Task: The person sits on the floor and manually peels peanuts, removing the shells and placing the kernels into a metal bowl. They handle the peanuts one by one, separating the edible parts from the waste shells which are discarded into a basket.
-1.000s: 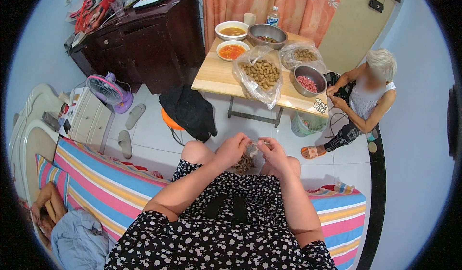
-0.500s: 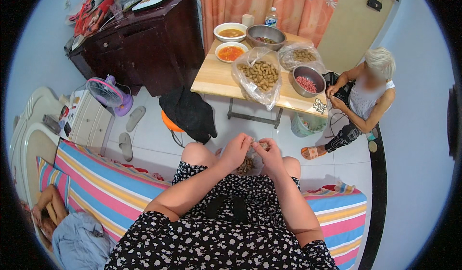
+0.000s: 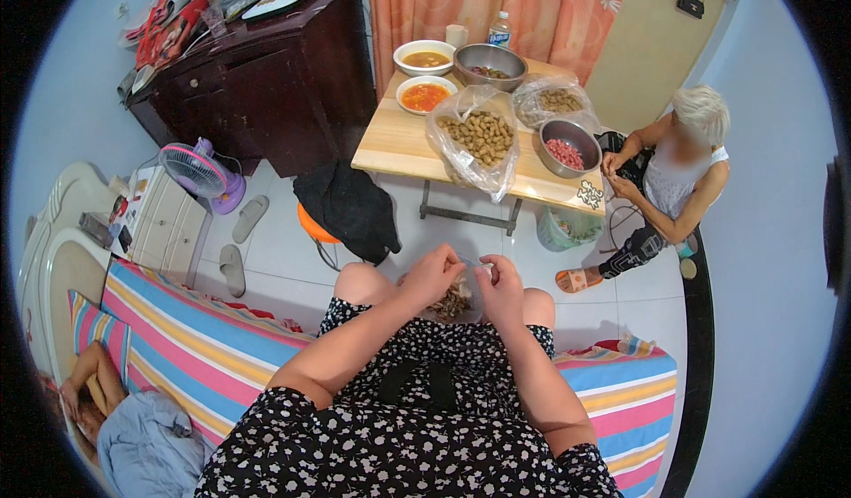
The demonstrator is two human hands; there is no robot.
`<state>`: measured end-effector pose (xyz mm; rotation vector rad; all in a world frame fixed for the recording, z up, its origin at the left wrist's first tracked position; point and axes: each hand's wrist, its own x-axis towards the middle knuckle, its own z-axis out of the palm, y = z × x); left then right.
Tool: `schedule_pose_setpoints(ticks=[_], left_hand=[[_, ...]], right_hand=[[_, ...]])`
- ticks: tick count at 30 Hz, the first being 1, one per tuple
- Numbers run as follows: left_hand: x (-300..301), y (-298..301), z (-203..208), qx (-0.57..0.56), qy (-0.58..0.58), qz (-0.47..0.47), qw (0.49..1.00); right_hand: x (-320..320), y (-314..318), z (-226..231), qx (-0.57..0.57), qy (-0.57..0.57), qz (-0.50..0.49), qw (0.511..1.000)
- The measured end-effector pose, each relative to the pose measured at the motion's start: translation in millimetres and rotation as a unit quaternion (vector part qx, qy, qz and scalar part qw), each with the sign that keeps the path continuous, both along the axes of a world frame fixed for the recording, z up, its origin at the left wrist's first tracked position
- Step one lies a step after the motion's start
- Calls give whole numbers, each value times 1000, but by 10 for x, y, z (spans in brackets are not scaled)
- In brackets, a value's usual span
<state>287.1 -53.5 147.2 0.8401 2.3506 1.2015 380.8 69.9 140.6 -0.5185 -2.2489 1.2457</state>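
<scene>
Between my knees stands a clear, plastic-lined container partly filled with peanut shells. Over its left side my left hand is closed, fingers curled downward; whatever they may hold is hidden. On the other side, my right hand is pinched, with a small pale bit at its fingertips, too small to name. The two hands are apart. Beyond them on the wooden table lies an open plastic bag of unshelled peanuts. A metal bowl of pink shelled peanuts sits to its right.
Another peanut bag, two bowls of food, a metal bowl and a bottle share the table. A seated person is at right, by a bin. Someone lies on the bed. A stool carries dark cloth.
My hands have separated from their joined position; the left moved slightly left and the right slightly right. More of the shells in the container now shows between them.
</scene>
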Motion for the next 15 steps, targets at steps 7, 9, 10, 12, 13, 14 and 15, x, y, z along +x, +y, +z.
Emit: schedule_pose_setpoints(ticks=[7, 9, 10, 12, 13, 14, 15], left_hand=[[-265, -106, -351, 333, -593, 19, 733], [-233, -128, -217, 353, -617, 20, 703], [-221, -126, -178, 353, -619, -5, 701], [-189, -103, -106, 351, -623, -55, 697], [-151, -85, -56, 352, -607, -67, 710], [-99, -65, 7, 352, -590, -79, 722], [-64, -62, 59, 352, -573, -89, 735]], right_hand=[[2, 2, 37, -7, -82, 59, 995], [2, -73, 162, 40, -49, 83, 995], [-4, -111, 187, 66, -3, 91, 994], [-16, -151, 187, 90, 47, 95, 990], [-20, -160, 164, 90, 52, 91, 990], [-21, -164, 154, 89, 57, 87, 991], [-11, -173, 196, 76, 28, 80, 993]])
